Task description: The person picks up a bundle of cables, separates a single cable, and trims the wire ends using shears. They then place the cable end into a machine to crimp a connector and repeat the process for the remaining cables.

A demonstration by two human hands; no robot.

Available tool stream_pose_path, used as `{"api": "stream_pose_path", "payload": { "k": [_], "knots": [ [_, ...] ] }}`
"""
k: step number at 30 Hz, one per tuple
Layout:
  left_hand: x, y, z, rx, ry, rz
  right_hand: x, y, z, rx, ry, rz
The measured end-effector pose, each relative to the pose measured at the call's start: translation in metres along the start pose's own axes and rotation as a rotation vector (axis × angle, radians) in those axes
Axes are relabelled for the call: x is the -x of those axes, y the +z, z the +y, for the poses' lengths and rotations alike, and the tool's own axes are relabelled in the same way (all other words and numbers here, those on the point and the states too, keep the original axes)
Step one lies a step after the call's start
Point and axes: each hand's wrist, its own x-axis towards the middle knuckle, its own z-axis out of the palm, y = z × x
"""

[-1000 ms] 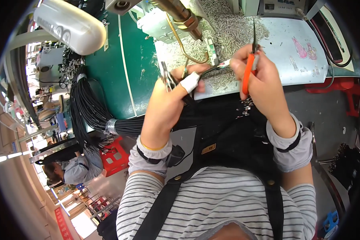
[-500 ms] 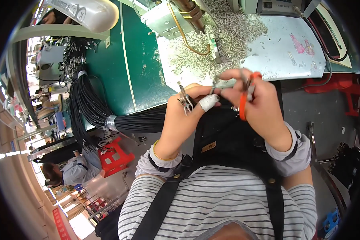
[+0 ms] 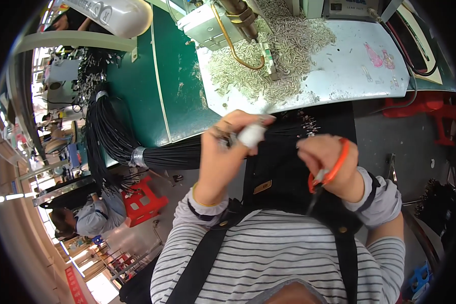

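Observation:
My left hand point(image 3: 222, 149), its thumb wrapped in white tape point(image 3: 252, 136), is closed around several small metal-tipped pieces point(image 3: 227, 137); blur hides their exact kind. My right hand point(image 3: 334, 159) has the orange handles of a pair of scissors point(image 3: 331, 175) looped about its fingers, with the blurred blades pointing down toward my body. Its fingertips are bent and apart from the left hand. A bundle of black cables point(image 3: 169, 158) runs from the left to my lap, behind the left hand. Metal-tipped cable ends point(image 3: 308, 124) lie on my black apron point(image 3: 283, 175) between the hands.
A press machine point(image 3: 240, 23) stands on the green table point(image 3: 182, 96). Around it, small metal pieces point(image 3: 289, 45) are heaped on a white board point(image 3: 347, 71). Red stools point(image 3: 147, 202) stand at left and right. Another person point(image 3: 93, 215) sits at far left.
My right hand has moved away from the left, down and to the right, and the scissors have swung to point down. My left hand has shifted slightly left.

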Motion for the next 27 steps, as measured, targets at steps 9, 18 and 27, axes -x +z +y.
{"api": "stream_pose_path", "payload": {
  "k": [9,18,27],
  "knots": [
    [-0.004,0.008,-0.010,-0.123,0.123,-0.060,-0.024,0.001,-0.005,0.256,-0.109,-0.172],
    [0.002,0.018,-0.005,0.015,0.025,0.115,-0.018,0.024,0.004,-0.031,-0.031,0.133],
    [-0.001,0.019,-0.015,-0.301,0.359,0.163,-0.038,0.001,-0.003,-0.970,1.034,-0.209]
  ]
}}
